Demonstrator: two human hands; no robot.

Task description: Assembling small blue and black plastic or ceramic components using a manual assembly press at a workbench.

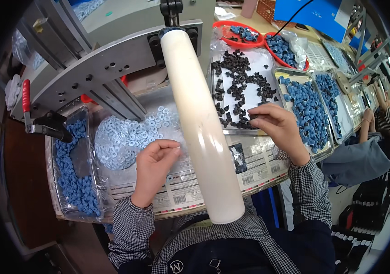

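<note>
My left hand (153,166) is closed in a pinch beside a heap of small pale-blue rings (117,139) in clear plastic. What its fingertips hold, if anything, is too small to make out. Over the near right corner of a white-lined metal tray (261,64), my right hand (277,125) has its thumb and fingers bent around a small black part (252,117). Many similar black parts (236,68) are scattered across that tray. Between my hands, a long off-white cylinder (204,128) slopes toward me and hides part of the table.
A metal machine frame (99,68) with a red-handled lever clamp (26,98) stands at left. Trays of blue parts (69,169) (307,109) flank the work area. Red baskets (238,44) (307,66) sit behind. Another person (359,157) works at right.
</note>
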